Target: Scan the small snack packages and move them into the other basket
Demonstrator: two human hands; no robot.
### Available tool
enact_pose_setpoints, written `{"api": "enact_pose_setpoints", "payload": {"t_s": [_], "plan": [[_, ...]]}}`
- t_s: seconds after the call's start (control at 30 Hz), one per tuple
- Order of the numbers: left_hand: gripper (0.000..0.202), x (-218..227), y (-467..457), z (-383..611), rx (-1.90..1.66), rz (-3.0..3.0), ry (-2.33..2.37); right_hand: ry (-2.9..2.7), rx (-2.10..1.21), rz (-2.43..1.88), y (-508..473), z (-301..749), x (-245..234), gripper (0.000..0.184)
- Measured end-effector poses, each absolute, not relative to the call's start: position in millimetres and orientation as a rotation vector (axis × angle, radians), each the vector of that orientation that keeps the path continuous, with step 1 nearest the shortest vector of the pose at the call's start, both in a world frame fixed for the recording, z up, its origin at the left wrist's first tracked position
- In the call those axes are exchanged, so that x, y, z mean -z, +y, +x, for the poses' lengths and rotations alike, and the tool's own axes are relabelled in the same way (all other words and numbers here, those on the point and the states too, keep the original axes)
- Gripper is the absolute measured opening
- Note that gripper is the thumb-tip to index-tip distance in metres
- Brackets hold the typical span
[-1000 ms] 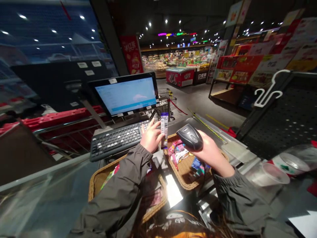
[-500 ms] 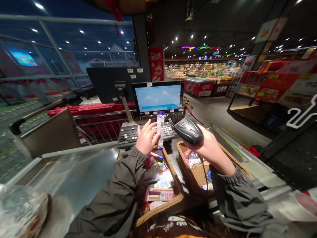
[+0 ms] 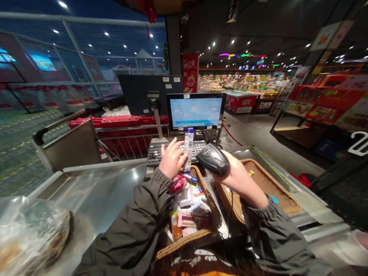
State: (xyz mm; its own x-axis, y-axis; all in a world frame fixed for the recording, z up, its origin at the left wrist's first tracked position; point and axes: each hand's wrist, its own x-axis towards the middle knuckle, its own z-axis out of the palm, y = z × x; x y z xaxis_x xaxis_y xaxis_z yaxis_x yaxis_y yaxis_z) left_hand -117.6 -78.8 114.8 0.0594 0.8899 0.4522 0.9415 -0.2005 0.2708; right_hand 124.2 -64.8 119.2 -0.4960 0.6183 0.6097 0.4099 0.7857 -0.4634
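My left hand [image 3: 171, 158] holds a slim white and purple packet [image 3: 188, 149] upright in a pinch, just in front of the keyboard [image 3: 156, 151]. My right hand [image 3: 234, 172] grips a black handheld barcode scanner [image 3: 213, 158], its head pointing left toward the packet and a short gap away from it. Below my hands sit two wicker baskets: the left basket [image 3: 188, 237] is full of small snack packets, the right basket [image 3: 267, 182] lies partly under my right arm. A lit monitor [image 3: 196, 112] stands behind the keyboard.
A steel counter [image 3: 97, 191] stretches left. A clear bag of goods [image 3: 31, 234] lies at the near left. Red shopping carts [image 3: 120, 132] line up behind the counter. Display shelves [image 3: 324, 103] stand at the right, and the store aisle runs beyond.
The view has swung left, showing more of the steel counter and the bag. The scanner has dropped slightly and come closer to the packet. My left hand still holds the packet upright.
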Motion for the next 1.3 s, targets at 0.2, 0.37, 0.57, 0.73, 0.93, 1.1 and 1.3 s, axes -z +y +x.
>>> {"api": "enact_pose_setpoints", "payload": {"t_s": [0.2, 0.37, 0.57, 0.73, 0.93, 1.1, 1.3], "plan": [[0.021, -111, -82, -125, 0.818, -2.225, -1.946, -2.176, -0.369, -0.775, -71, 117, -118, 0.048], [0.023, -107, -83, -130, 0.821, -2.234, -1.955, -2.182, -0.387, -0.761, -75, 111, -116, 0.046], [0.022, -99, -84, -134, 0.813, -2.236, -1.989, -2.204, -0.402, -0.735, -80, 105, -114, 0.045], [0.024, -89, -87, -137, 0.74, -2.28, -2.041, -2.193, -0.458, -0.819, -82, 104, -105, 0.04], [0.025, -69, -92, -142, 0.572, -2.411, -2.103, -2.239, -0.544, -0.88, -76, 114, -83, 0.048], [0.023, -43, -99, -146, 0.371, -2.54, -2.1, -2.265, -0.572, -0.956, -74, 119, -71, 0.051], [0.018, -19, -115, -154, 0.16, -2.612, -2.074, -2.303, -0.605, -0.991, -77, 121, -61, 0.044]]}}
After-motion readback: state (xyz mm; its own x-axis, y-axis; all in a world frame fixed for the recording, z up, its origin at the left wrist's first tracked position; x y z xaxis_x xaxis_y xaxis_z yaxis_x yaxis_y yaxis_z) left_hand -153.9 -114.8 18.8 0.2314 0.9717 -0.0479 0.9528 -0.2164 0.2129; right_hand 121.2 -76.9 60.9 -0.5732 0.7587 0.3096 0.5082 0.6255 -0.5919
